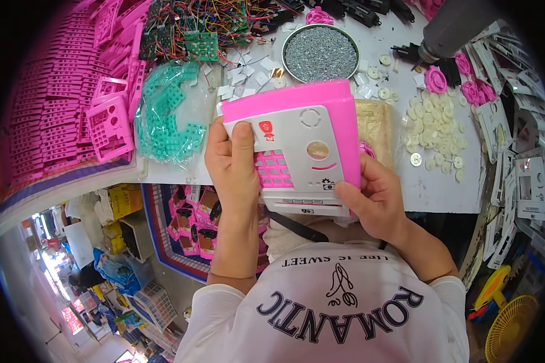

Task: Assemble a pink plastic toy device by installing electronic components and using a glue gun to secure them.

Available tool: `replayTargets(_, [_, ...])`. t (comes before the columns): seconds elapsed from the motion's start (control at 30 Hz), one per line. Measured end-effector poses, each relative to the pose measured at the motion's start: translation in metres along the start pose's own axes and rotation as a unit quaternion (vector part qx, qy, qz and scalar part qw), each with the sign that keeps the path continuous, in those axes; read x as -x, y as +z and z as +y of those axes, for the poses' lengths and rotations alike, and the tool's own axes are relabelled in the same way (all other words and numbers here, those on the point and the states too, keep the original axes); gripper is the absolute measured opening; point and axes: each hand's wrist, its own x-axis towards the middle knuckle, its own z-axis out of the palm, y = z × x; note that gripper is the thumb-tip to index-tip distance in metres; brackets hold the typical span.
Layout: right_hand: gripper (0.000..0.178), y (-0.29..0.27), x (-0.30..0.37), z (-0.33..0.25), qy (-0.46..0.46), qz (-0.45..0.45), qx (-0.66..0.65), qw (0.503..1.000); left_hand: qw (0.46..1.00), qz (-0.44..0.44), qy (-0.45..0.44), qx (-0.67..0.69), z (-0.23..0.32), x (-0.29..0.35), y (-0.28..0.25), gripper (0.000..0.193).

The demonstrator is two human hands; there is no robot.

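Note:
Between my hands, above the near edge of the table, is a pink-and-white toy money-bank panel, tilted with its white face up. That face has a grid of keypad openings with pink showing through, a round hole and a red money-bag mark. My left hand grips its left edge, thumb on the front and fingers behind. My right hand holds the lower right corner, thumb pressed on the white face. The fingertips behind the panel are partly hidden. A wrapped tan block lies just behind its right edge.
A round tin of small screws stands behind. Leftward lie bagged teal keypads, wired circuit boards and stacked pink panels. Rightward are cream discs, a hanging power screwdriver and white panels. A crate sits below.

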Motion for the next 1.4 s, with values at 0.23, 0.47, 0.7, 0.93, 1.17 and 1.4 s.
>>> replayTargets(0.23, [0.041,-0.013,-0.003,-0.015,-0.003,-0.053,0.019,0.998,0.996,0.026,-0.019,0.082,0.011,0.005,-0.011,0.042])
replayTargets(0.47, [0.054,-0.005,0.008,-0.015,0.004,-0.016,0.061,0.998,0.989,-0.003,0.057,-0.137,0.023,-0.015,0.003,0.04])
replayTargets(0.7, [0.056,-0.008,0.008,-0.009,-0.058,0.057,-0.005,0.997,0.987,-0.03,-0.003,-0.161,0.007,0.023,0.004,0.037])
replayTargets(0.93, [0.06,-0.007,0.016,-0.007,-0.015,0.021,0.012,1.0,0.981,-0.023,0.031,-0.189,-0.008,0.039,-0.002,0.032])
replayTargets(1.17, [0.042,-0.03,-0.012,-0.051,-0.108,0.055,0.048,0.991,0.965,-0.123,0.103,-0.207,0.001,0.047,-0.008,0.03])
replayTargets(1.4, [0.027,-0.03,-0.024,-0.081,-0.142,0.053,0.094,0.984,0.936,-0.13,0.149,-0.293,0.013,0.032,-0.002,0.032])
